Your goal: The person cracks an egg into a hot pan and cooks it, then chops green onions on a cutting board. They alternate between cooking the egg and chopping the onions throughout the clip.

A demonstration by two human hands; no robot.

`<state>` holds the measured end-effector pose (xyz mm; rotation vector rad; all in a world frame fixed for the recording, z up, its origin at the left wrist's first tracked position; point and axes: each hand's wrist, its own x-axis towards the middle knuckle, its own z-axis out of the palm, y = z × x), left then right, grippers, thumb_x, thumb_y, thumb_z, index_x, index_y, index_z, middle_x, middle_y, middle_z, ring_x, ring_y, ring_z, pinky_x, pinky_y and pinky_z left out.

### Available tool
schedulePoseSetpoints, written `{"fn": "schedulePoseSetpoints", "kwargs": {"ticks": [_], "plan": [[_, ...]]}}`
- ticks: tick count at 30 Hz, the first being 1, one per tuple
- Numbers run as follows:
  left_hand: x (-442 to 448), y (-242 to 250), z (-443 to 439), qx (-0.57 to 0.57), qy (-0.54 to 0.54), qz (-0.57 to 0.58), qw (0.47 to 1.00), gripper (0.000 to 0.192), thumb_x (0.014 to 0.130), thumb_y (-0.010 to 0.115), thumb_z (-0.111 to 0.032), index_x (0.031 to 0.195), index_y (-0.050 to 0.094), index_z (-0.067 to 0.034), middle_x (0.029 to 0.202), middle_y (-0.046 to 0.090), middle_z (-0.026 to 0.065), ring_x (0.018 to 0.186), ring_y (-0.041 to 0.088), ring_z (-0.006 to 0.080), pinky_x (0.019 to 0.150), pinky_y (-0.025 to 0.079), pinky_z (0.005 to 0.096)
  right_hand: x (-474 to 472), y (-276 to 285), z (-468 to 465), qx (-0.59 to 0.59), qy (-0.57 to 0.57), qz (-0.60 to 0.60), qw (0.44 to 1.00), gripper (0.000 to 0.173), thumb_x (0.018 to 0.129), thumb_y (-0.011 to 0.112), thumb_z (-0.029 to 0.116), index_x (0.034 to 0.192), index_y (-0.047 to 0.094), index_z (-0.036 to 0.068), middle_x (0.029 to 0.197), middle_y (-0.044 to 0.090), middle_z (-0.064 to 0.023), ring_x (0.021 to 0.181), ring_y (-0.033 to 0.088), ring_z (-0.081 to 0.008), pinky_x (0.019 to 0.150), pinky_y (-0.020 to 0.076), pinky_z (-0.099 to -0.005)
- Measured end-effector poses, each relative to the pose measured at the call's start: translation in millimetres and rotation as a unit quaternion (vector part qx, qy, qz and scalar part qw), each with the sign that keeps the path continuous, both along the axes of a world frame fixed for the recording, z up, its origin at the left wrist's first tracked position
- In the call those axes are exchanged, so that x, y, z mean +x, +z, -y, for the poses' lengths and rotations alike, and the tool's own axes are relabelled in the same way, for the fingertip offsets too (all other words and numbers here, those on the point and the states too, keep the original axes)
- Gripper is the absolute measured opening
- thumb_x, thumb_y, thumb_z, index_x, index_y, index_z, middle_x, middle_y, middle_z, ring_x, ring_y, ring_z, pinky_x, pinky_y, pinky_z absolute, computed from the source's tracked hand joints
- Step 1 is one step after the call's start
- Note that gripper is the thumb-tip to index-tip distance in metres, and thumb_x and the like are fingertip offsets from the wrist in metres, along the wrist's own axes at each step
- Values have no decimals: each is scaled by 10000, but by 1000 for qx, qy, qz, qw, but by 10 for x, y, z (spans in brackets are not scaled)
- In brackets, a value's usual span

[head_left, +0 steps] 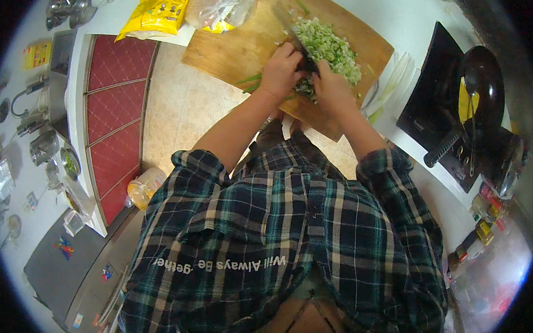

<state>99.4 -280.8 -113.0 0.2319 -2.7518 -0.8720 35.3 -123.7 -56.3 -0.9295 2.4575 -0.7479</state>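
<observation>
On the wooden cutting board (224,55) lies a heap of chopped green and white vegetable (328,45), which looks like scallion or leek. My right hand (333,87) grips a kitchen knife (294,31), whose blade slants up and left along the heap's left side. Close to the blade, my left hand (282,70) has its fingers bent; whether it pinches anything is hidden. Darker green chopped pieces (305,87) lie between my hands. Long green stalks (251,82) poke out beneath my left wrist.
A yellow plastic bag (152,14) and a clear bag (222,8) lie at the board's upper left. Right of the board are pale stalks (391,87) and a black cooktop (429,85) with a wok (483,82). A sink (59,91) is far left.
</observation>
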Motion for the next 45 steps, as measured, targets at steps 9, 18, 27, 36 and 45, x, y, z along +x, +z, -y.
{"fn": "schedulePoseSetpoints", "kwargs": {"ticks": [9, 18, 27, 36, 45], "plan": [[54, 55, 22, 37, 14, -27, 999, 413, 643, 844, -164, 957, 600, -53, 1074, 544, 124, 1003, 572, 338, 837, 504, 436, 43, 297, -331, 48, -8, -2, 999, 221, 957, 539, 190, 1138, 477, 80, 830, 630, -282, 779, 605, -495, 657, 452, -571], [72, -51, -32, 20, 29, -6, 999, 207, 719, 712, -127, 909, 643, -79, 1026, 593, 128, 972, 566, 353, 835, 489, 439, 116, 117, 58, 55, 29, -28, 998, 224, 950, 528, 188, 1132, 444, 89, 806, 656, -238, 775, 640, -459, 671, 472, -579], [62, -72, -30, -31, 30, 2, 999, 315, 686, 767, -92, 977, 646, -70, 1074, 578, 108, 980, 576, 337, 833, 510, 427, 115, 285, -67, 113, 42, -24, 992, 192, 950, 522, 189, 1097, 438, 96, 768, 649, -245, 743, 632, -471, 647, 472, -592], [68, -38, 5, -7, 19, 23, 1000, 303, 698, 762, -98, 978, 649, -75, 1083, 579, 99, 994, 579, 331, 821, 515, 433, 40, 340, 23, 6, 51, -37, 998, 176, 949, 504, 162, 1084, 432, 75, 771, 643, -265, 739, 626, -480, 654, 459, -598], [71, -127, -10, -20, 32, -7, 999, 333, 687, 776, -114, 990, 644, -74, 1109, 573, 103, 1015, 578, 325, 833, 514, 427, 86, 177, 172, -10, 33, -12, 999, 200, 955, 525, 191, 1094, 432, 82, 758, 630, -269, 748, 614, -489, 656, 450, -598]]}}
